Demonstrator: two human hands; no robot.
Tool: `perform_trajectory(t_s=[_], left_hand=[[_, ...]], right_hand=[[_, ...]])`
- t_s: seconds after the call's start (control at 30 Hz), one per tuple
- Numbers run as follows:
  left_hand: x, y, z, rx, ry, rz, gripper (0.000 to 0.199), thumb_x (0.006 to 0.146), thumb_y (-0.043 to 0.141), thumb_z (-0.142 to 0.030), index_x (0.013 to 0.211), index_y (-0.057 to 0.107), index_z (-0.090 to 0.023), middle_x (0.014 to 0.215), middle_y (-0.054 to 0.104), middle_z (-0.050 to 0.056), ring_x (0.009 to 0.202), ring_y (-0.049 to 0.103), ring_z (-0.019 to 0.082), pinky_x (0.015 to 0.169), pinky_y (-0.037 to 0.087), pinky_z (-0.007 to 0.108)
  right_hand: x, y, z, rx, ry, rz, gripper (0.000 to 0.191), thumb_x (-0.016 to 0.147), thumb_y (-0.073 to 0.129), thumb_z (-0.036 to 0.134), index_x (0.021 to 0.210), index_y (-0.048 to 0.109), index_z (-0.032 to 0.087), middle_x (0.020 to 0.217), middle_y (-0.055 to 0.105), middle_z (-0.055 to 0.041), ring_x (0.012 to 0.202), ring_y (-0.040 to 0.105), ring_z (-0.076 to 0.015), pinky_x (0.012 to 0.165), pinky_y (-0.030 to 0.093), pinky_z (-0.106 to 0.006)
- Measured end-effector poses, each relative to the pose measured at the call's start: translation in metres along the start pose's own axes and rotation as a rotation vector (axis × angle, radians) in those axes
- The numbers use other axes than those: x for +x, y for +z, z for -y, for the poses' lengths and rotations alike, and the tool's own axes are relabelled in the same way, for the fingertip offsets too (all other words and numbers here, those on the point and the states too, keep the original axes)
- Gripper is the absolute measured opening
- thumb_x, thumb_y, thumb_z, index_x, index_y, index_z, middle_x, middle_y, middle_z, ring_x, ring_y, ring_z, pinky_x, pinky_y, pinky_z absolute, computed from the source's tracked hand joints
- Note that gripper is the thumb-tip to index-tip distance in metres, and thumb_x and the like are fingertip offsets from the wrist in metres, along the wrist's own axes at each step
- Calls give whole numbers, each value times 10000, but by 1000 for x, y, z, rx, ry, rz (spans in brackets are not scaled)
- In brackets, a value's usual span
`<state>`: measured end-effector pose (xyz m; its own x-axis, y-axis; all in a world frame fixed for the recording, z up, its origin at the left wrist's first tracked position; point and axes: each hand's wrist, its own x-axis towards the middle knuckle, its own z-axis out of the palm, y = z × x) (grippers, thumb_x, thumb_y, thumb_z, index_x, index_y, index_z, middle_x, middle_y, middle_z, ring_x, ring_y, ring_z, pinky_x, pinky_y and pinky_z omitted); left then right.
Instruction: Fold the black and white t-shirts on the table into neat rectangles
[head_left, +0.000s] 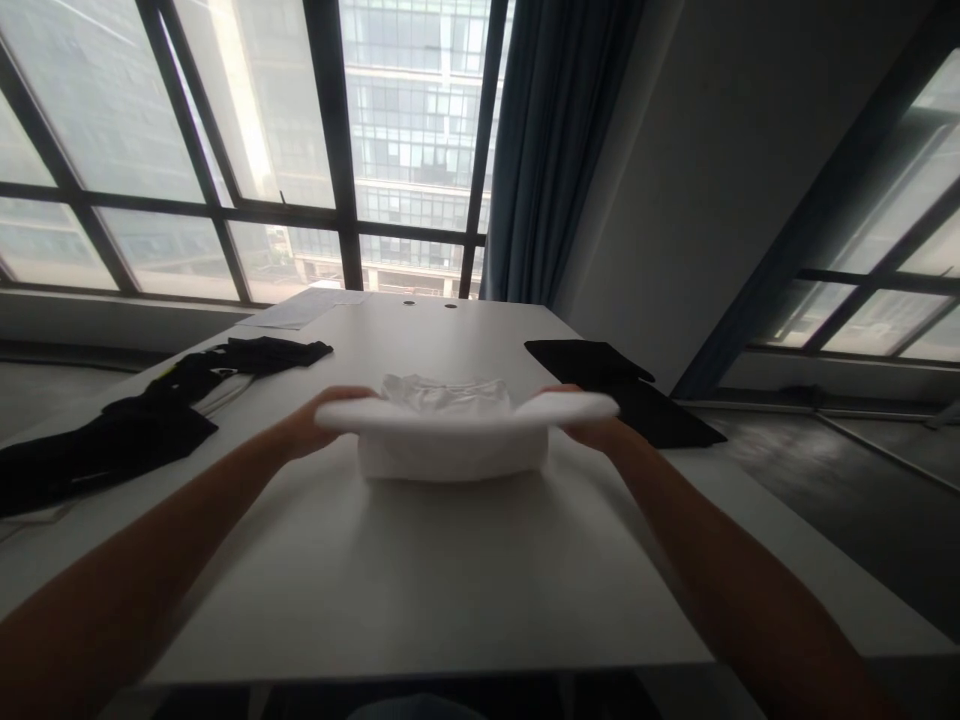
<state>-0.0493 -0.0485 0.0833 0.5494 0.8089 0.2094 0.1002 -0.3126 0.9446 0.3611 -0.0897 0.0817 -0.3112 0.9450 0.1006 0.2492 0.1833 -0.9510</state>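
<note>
A white cloth garment [454, 450] is stretched between my two hands above the middle of the table [450, 590]. Its upper layer sags a little and is blurred by motion, while a crumpled part [446, 393] shows behind it. At the left end, my left hand [319, 418] is closed on the cloth, with its fingertips partly hidden. My right hand [592, 430] grips the opposite end, its fingers mostly covered by the fabric. What kind of garment it is, I cannot tell.
Black clothes [150, 420] lie rumpled along the table's left side. Folded black cloths [622, 390] rest near the right edge. Paper sheets [300, 308] lie at the far left. Beyond the table are windows [412, 130] and a dark blue curtain [559, 140].
</note>
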Motion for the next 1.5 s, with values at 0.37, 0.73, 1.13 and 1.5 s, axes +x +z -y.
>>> perform_trajectory(t_s=[0.37,0.73,1.13,1.5], left_hand=[[15,7,57,-63,-462,-264,754,534,948,-388,1166,690,-68,639,642,-17,550,592,142,583,503,289],[6,17,34,84,-399,-240,969,627,809,-363,1492,479,-75,586,607,-63,544,576,144,601,516,295],[6,27,31,842,-346,-130,353,794,594,-325,1028,823,-193,607,668,3,659,651,197,682,489,282],[18,72,60,1047,151,270,777,987,408,-647,1596,367,-166,1662,297,125,1545,246,319,1256,188,499]], right_hand=[[17,20,-39,-72,324,-292,391,860,726,335,1197,648,152,928,689,-61,670,598,-129,570,489,-230],[18,26,-41,-527,165,-321,281,817,703,247,1063,778,134,855,719,-54,741,605,-154,724,479,-258],[14,40,-32,-997,197,-291,281,907,610,260,1114,765,151,1097,719,-121,952,657,-220,869,476,-307],[32,92,-43,-1088,-45,55,622,1062,294,466,1567,418,125,1651,341,-110,1533,280,-247,1253,170,-396]])
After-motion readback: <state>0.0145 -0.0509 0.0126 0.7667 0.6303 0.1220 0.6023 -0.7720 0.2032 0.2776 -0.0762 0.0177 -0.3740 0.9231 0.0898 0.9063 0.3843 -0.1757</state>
